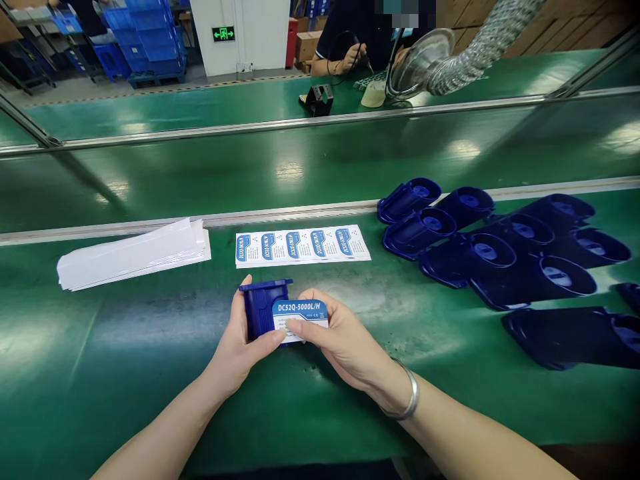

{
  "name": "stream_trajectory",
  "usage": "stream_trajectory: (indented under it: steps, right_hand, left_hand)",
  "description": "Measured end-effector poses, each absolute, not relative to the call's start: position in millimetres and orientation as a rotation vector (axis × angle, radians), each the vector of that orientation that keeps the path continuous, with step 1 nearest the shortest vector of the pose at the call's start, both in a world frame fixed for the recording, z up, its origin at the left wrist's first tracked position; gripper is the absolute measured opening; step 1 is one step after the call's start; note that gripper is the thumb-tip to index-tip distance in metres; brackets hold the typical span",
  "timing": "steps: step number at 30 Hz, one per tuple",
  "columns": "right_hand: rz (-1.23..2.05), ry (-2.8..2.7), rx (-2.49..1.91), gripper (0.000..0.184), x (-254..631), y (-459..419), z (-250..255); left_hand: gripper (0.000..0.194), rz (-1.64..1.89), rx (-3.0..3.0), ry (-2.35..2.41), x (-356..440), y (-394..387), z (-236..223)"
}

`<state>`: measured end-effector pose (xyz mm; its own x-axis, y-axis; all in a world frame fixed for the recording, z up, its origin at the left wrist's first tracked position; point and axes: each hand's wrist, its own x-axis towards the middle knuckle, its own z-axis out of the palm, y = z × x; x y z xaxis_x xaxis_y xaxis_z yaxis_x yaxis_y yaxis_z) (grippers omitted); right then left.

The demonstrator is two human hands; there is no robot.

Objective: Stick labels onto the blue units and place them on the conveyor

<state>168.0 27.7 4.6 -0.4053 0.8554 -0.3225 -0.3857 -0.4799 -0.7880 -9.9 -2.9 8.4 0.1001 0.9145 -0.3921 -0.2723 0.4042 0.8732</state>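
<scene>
My left hand (241, 343) is closed around a dark blue plastic housing (261, 310), its thumb at the lower front. Between the thumb and fingers of my right hand (343, 333) is a blue-and-white label (300, 308) printed "DC52Q-5000L/H". The label's left part lies over the front of the housing; how much of it is stuck down I cannot tell. Just beyond my hands lies a sheet of labels (303, 245) of the same design. The fingers behind the housing are hidden.
Several dark blue housings (473, 257) lie grouped on the green bench at right. A stack of white paper strips (133, 257) is at left. Behind a metal rail (280, 123), a co-worker (345, 50) sits near a flexible metal duct (480, 53) and a black holder (319, 100).
</scene>
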Motion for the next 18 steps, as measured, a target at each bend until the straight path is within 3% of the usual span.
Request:
stream_trajectory:
  steps: [11,18]
  right_hand:
    - [1.971,-0.803,-0.916,0.043,167.4,26.8,3.6]
    - [1.919,-0.998,-0.929,0.037,161.3,19.0,1.9]
  left_hand:
    - [0.103,1.020,0.738,1.139,-8.8,-3.8,10.6]
    - [0.072,1.094,0.587,1.218,-4.2,-0.6,12.3]
